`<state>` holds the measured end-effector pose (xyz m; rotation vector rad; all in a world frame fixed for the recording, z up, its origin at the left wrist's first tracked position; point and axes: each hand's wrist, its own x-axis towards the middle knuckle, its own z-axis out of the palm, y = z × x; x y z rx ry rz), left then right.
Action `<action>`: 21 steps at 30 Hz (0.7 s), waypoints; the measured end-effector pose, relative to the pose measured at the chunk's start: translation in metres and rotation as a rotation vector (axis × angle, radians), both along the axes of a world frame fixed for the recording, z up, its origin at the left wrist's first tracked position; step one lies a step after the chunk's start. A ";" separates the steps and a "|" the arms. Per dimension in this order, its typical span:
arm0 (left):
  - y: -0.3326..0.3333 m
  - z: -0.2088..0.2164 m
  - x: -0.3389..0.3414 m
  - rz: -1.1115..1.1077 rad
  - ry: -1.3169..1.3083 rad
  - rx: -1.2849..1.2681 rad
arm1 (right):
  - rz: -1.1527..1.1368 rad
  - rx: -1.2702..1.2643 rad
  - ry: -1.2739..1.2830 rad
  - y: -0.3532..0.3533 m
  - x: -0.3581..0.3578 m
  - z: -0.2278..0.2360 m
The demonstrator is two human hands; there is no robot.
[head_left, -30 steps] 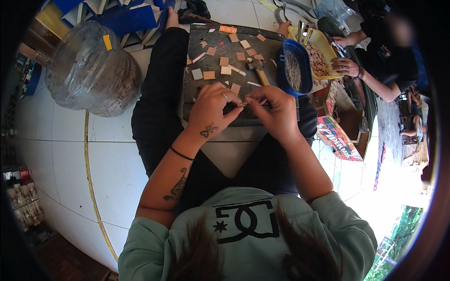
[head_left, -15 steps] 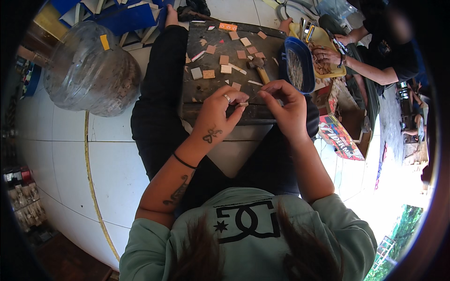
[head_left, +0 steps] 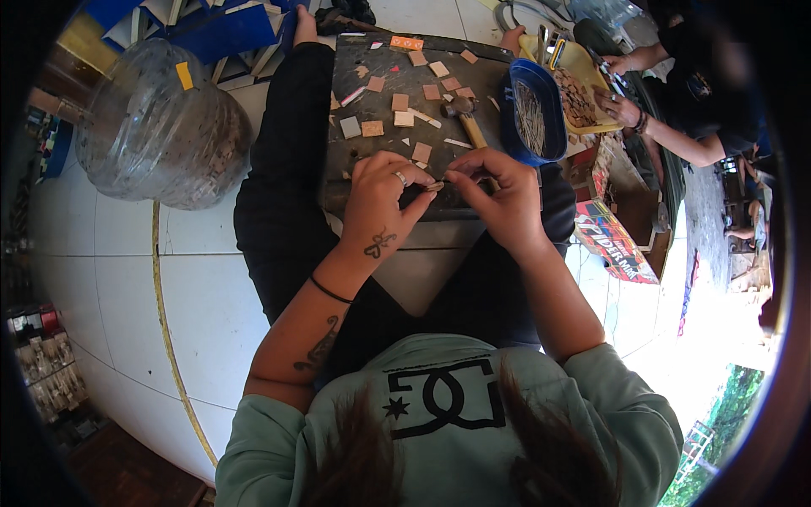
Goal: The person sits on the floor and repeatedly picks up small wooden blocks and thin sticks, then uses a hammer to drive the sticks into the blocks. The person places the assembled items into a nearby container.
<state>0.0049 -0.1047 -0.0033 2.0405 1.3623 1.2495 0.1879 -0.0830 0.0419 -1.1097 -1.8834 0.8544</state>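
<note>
My left hand [head_left: 384,186] pinches a small wooden piece [head_left: 434,187] between thumb and fingers, above the near edge of a low dark worktable [head_left: 346,89]. The fingertips of my right hand [head_left: 498,190] are closed at the right end of that piece; anything between them is too small to make out. Beyond my right hand lies a hammer [head_left: 467,122], its wooden handle toward me. Several small square wooden tiles [head_left: 372,128] are scattered across the tabletop. A blue tub [head_left: 508,139] of thin metal-looking sticks, perhaps nails, stands at the table's right side.
Right of the tub, a yellow basin [head_left: 610,127] holds many wooden bits, with a co-worker's hand [head_left: 621,108] at its rim. A printed cardboard box [head_left: 621,253] lies nearer me. On the left floor sits a large clear plastic container [head_left: 160,127]; blue crates [head_left: 228,38] stand behind it.
My right hand has moved left, its fingertips now meeting the wooden piece in my left hand. The co-worker's hand has drawn back from inside the yellow basin to its right rim.
</note>
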 end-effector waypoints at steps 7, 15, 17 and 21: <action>0.000 0.000 0.000 0.009 0.011 -0.008 | -0.007 0.010 -0.043 -0.001 -0.002 0.001; 0.000 -0.001 0.000 0.004 0.011 0.015 | 0.035 0.091 -0.079 0.001 -0.004 0.003; 0.001 -0.002 0.000 0.004 0.014 0.027 | 0.052 0.117 -0.099 0.002 -0.004 0.005; 0.001 -0.002 0.000 0.006 0.014 0.035 | 0.067 0.134 -0.162 0.003 -0.004 0.008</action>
